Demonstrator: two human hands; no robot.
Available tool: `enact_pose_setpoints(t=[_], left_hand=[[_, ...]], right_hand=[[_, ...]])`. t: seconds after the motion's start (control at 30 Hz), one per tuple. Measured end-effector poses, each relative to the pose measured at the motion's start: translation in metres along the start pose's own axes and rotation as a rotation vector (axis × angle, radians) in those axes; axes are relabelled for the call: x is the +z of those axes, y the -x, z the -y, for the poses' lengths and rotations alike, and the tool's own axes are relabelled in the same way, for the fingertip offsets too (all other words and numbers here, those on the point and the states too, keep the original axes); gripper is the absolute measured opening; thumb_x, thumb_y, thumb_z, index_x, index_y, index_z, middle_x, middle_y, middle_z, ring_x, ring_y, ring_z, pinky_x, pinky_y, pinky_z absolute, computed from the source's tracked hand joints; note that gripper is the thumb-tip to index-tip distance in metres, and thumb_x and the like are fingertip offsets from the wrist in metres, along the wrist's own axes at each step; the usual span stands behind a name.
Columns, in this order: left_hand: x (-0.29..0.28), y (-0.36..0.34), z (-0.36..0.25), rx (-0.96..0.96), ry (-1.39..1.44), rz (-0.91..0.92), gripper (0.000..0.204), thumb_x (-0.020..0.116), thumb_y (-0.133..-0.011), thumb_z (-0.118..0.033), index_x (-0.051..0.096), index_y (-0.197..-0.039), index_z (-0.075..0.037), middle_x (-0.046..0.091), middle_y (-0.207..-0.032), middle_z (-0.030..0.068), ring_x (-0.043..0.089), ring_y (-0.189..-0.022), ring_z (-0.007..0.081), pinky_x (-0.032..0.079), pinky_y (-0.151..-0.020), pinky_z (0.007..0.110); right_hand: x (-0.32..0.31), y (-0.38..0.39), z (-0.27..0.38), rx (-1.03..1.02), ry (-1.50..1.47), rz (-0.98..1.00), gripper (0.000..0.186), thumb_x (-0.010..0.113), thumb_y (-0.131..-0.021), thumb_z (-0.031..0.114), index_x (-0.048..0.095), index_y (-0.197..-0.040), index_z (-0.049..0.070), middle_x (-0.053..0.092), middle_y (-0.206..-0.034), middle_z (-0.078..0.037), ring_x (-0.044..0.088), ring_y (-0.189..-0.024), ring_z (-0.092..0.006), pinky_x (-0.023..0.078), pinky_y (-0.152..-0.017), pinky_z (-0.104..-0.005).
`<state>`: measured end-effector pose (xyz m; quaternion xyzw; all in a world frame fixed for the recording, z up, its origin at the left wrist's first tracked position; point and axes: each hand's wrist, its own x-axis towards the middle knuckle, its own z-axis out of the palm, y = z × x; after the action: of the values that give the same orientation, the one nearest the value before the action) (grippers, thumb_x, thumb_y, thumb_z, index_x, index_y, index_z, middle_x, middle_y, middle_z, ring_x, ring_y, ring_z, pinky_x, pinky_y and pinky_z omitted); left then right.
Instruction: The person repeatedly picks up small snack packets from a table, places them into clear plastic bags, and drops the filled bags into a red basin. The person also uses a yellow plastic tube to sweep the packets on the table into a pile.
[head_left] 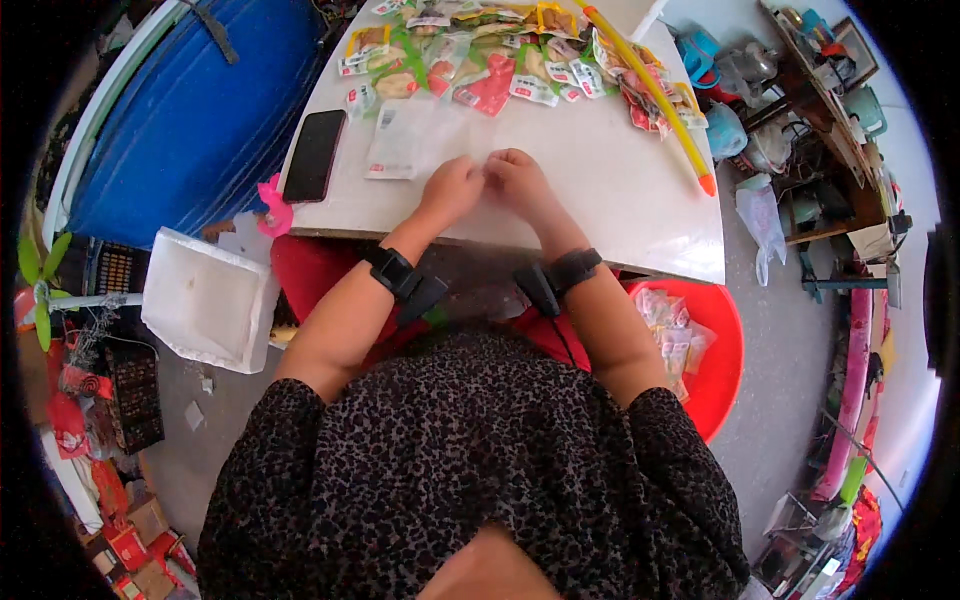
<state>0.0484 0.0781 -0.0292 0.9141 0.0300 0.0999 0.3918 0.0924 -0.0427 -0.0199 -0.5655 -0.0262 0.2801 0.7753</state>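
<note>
Near the front of the white table (650,230), my left hand (454,188) and my right hand (518,178) are close together, fingers curled and pinched. What they hold, if anything, is too hidden to make out. Just beyond my left hand lies a translucent white packet (393,140). A black phone (314,155) lies at the table's left edge. Many small colourful food packets (485,80) are spread along the back. A long yellow tube with orange ends (650,90) lies slanting on the right.
A pink object (275,203) is at the table's left corner. A white foam box (206,300) and blue barrel (188,125) are on the left. A red basin of packets (722,360) stands below the right edge. Cluttered wooden shelves (840,150) line the right wall.
</note>
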Motion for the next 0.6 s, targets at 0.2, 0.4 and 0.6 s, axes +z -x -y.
enact_pose_setpoints(t=[0.2, 0.4, 0.6], left_hand=[[-0.001, -0.002, 0.001, -0.068, 0.095, 0.032, 0.02, 0.042, -0.071, -0.018, 0.049, -0.073, 0.001, 0.051, -0.073, 0.0204, 0.049, -0.072, 0.0347, 0.038, -0.062, 0.04], [-0.006, -0.001, 0.001, -0.131, 0.155, -0.237, 0.018, 0.043, -0.069, -0.017, 0.048, -0.07, 0.0, 0.052, -0.073, 0.0194, 0.049, -0.072, 0.0338, 0.038, -0.061, 0.041], [0.003, 0.004, -0.005, -0.065, -0.038, -0.183, 0.018, 0.046, -0.069, -0.016, 0.048, -0.082, -0.002, 0.052, -0.075, 0.0173, 0.049, -0.071, 0.0328, 0.039, -0.06, 0.04]], right_hand=[[0.005, 0.001, 0.004, -0.006, 0.27, -0.002, 0.009, 0.052, -0.072, 0.011, 0.048, -0.072, 0.003, 0.049, -0.061, -0.004, 0.046, -0.051, -0.0114, 0.038, -0.045, -0.0222], [-0.006, -0.011, -0.004, -0.102, 0.526, -0.178, 0.012, 0.049, -0.071, 0.014, 0.05, -0.072, 0.002, 0.052, -0.062, -0.009, 0.051, -0.054, -0.0163, 0.041, -0.047, -0.0282], [-0.013, -0.017, -0.006, -0.367, 1.044, -0.005, 0.018, 0.048, -0.069, 0.018, 0.053, -0.077, 0.002, 0.056, -0.077, -0.014, 0.054, -0.072, -0.0274, 0.042, -0.064, -0.034]])
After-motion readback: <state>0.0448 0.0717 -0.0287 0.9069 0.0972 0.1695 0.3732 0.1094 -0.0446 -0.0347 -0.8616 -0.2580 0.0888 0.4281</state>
